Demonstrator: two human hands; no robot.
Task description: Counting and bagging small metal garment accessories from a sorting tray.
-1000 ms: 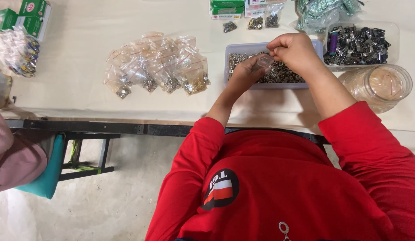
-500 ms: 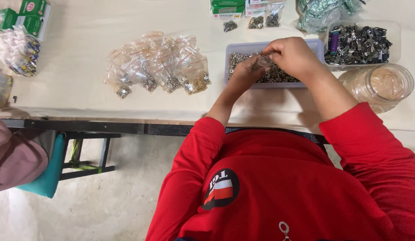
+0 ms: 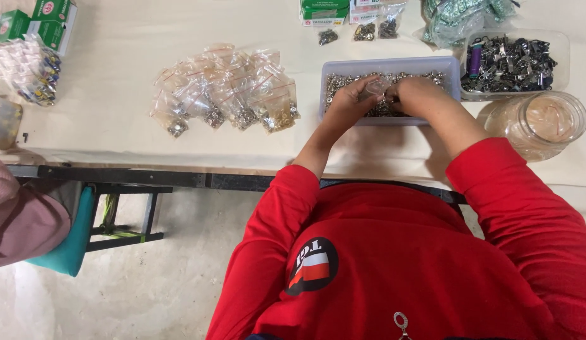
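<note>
My left hand [image 3: 348,99] and my right hand [image 3: 416,94] meet over a pale lavender plastic tray [image 3: 394,63] filled with small silver metal fasteners [image 3: 343,80]. Between the fingertips of both hands is a small clear plastic bag [image 3: 374,88], pinched at its mouth just above the fasteners. My right hand's fingers curl inward and hide whatever lies under them. Both red sleeves reach forward from the table's near edge.
A heap of filled clear bags [image 3: 230,96] lies left of the tray. To the right stand a clear box of dark metal clips [image 3: 513,62] and a glass jar [image 3: 540,123]. Green boxes [image 3: 48,15] sit far left. Another person's pink sleeve [image 3: 19,217] and a teal stool [image 3: 67,247] are lower left.
Both hands have dropped lower and nearer to me, down onto the fasteners in the tray, still holding the small bag between them.
</note>
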